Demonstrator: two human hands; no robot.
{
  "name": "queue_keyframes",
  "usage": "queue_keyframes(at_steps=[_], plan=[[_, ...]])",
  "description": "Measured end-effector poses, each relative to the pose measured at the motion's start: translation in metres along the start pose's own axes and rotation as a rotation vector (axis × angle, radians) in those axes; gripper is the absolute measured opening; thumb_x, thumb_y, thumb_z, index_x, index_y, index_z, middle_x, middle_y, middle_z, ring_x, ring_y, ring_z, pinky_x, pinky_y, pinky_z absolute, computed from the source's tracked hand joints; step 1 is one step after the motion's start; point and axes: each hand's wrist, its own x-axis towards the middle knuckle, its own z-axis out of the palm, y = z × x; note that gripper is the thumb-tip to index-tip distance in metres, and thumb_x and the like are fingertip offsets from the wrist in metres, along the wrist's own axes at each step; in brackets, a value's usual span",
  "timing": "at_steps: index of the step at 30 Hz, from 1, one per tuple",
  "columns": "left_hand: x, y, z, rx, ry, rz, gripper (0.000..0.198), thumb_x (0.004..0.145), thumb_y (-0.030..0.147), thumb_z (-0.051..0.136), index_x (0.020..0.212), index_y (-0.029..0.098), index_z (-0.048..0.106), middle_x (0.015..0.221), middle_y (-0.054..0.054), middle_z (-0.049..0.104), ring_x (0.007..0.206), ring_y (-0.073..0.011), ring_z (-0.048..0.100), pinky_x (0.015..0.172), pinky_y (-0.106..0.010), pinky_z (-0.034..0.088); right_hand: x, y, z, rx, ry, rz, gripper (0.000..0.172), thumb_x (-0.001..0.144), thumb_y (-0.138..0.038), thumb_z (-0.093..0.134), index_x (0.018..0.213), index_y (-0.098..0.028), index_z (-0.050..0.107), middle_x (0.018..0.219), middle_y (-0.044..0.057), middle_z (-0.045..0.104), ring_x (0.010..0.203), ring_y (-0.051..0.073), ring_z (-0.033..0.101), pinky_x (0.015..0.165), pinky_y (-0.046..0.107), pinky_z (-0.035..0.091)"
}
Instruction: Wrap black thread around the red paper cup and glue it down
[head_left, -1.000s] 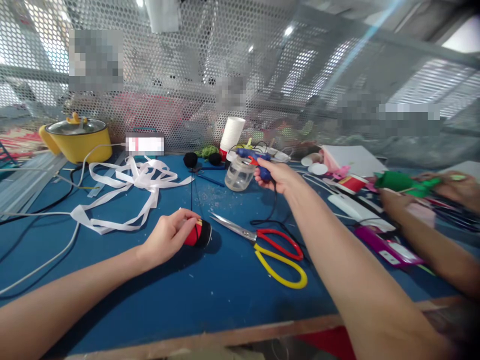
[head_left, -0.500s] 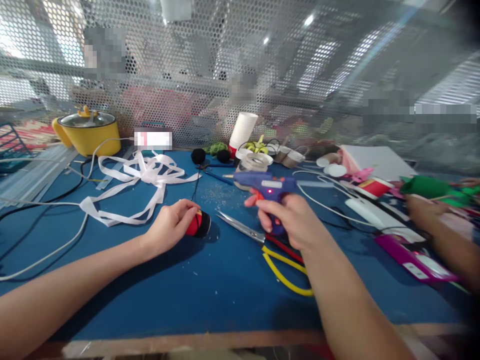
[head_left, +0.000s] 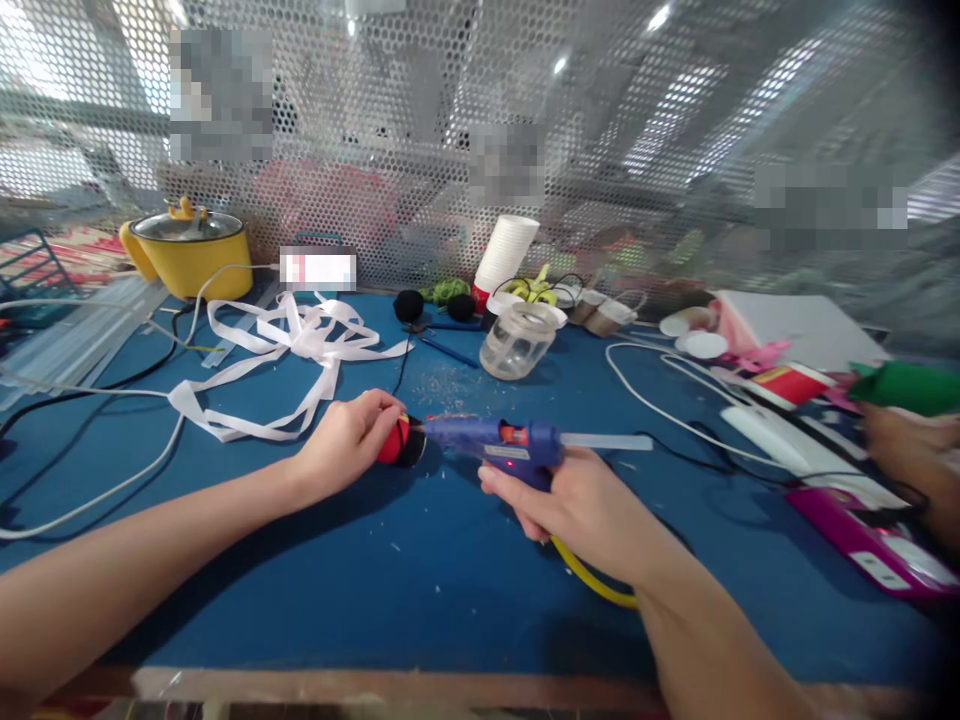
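Observation:
My left hand (head_left: 341, 445) is closed round a small red paper cup (head_left: 391, 446) wrapped with black yarn at one end. A black strand (head_left: 403, 365) runs from it up to a black yarn ball (head_left: 409, 305). In my right hand (head_left: 577, 505) is a blue hot glue gun (head_left: 491, 440), its red light lit and a clear glue stick (head_left: 611, 441) jutting from the back. The gun's nozzle end is at the cup's yarn-covered end; whether it touches I cannot tell. Below the gun shows the yellow handle (head_left: 596, 585) of scissors, mostly hidden by my right hand.
White ribbon (head_left: 307, 345) lies in loops at left, near a yellow pot (head_left: 199, 255). A clear jar (head_left: 517, 342) and stacked white cups (head_left: 506, 255) stand behind. At right are a purple power strip (head_left: 862, 540), cables and another person's hand (head_left: 907, 440).
The glue gun in my right hand has come down and towards the cup, now covering most of the scissors. My left hand keeps its hold on the cup. The view has shifted slightly.

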Motion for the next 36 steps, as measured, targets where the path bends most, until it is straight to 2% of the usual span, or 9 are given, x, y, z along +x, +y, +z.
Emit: queue_keyframes(at_steps=[6,12,19,27,31,36], plan=[[0.0015,0.0008,0.0003,0.011,-0.002,0.001,0.028,0.088,0.032,0.038,0.090,0.016,0.060,0.071,-0.002,0.066,0.061,-0.0139,0.057,0.056,-0.023,0.041,-0.0001,-0.0013,0.0050,-0.077,0.008,-0.011,0.042,0.080,-0.045,0.050,0.045,-0.022,0.049,0.040,-0.002,0.054,0.040,0.013,0.053,0.045,0.024,0.044],[0.0015,0.0005,0.0001,0.021,0.004,0.008,0.027,0.088,0.031,0.038,0.089,0.015,0.060,0.068,-0.002,0.065,0.057,-0.0123,0.056,0.053,-0.021,0.040,-0.0021,-0.0004,0.0050,-0.201,0.015,-0.032,0.046,0.080,-0.045,0.049,0.040,-0.024,0.040,0.037,-0.001,0.051,0.039,0.015,0.054,0.043,0.025,0.043],[0.0025,-0.0019,0.0017,0.020,0.013,0.006,0.027,0.088,0.032,0.039,0.089,0.015,0.061,0.069,-0.002,0.066,0.057,-0.0122,0.056,0.054,-0.021,0.040,-0.0029,-0.0003,0.0056,-0.318,0.110,-0.172,0.039,0.080,-0.039,0.050,0.044,-0.026,0.042,0.035,-0.003,0.050,0.039,0.016,0.052,0.049,0.029,0.042],[0.0028,0.0016,0.0007,0.010,0.019,-0.017,0.027,0.087,0.031,0.040,0.088,0.015,0.061,0.069,-0.003,0.067,0.059,-0.0134,0.058,0.054,-0.022,0.042,-0.0018,-0.0001,0.0069,-0.309,0.141,-0.226,0.033,0.081,-0.038,0.050,0.049,-0.027,0.051,0.036,-0.002,0.049,0.045,0.019,0.054,0.055,0.031,0.044],[0.0025,0.0013,0.0005,0.015,0.023,-0.009,0.027,0.086,0.030,0.040,0.089,0.014,0.061,0.073,-0.004,0.068,0.060,-0.0133,0.059,0.055,-0.022,0.042,-0.0027,0.0016,0.0072,-0.316,0.105,-0.236,0.030,0.082,-0.039,0.049,0.055,-0.027,0.056,0.038,-0.002,0.050,0.046,0.020,0.055,0.053,0.031,0.042],[0.0031,0.0004,0.0014,0.009,0.031,-0.007,0.027,0.086,0.030,0.039,0.089,0.014,0.061,0.073,-0.004,0.068,0.060,-0.0130,0.058,0.055,-0.022,0.042,-0.0027,0.0031,0.0077,-0.286,0.104,-0.249,0.031,0.079,-0.038,0.052,0.050,-0.028,0.053,0.035,-0.002,0.047,0.049,0.021,0.057,0.054,0.031,0.043]])
